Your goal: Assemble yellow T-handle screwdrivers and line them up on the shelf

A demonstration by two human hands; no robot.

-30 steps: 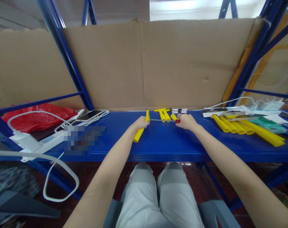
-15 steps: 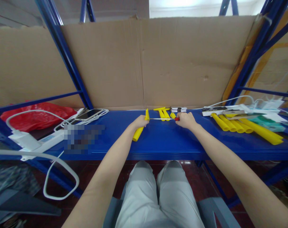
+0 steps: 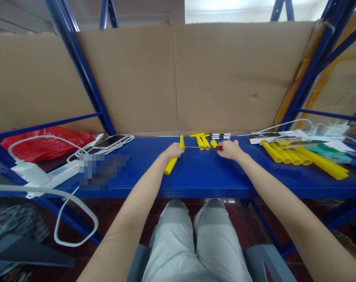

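"Head view: left hand (image 3: 174, 150) status?"
"Closed around a yellow piece (image 3: 170, 166), centre of frame."
"Right hand (image 3: 230, 149)?"
"Grasping a red-handled tool (image 3: 218, 148), just right of centre; it points left, toward the yellow piece."

Could slide in fine over the blue shelf (image 3: 197, 176) nearside of and between left hand (image 3: 173, 149) and right hand (image 3: 229, 149), minding the yellow piece (image 3: 171, 165) jutting bodyward from the left one. Would bump the red-handled screwdriver (image 3: 194, 147) spanning hand to hand, though. Past that, tight: yellow T-shaped parts (image 3: 200, 140), then cardboard (image 3: 213, 78). Left of left hand, decent room up to the phone (image 3: 110, 141). Right of right hand, smaller gap before the yellow tubes (image 3: 288, 154).
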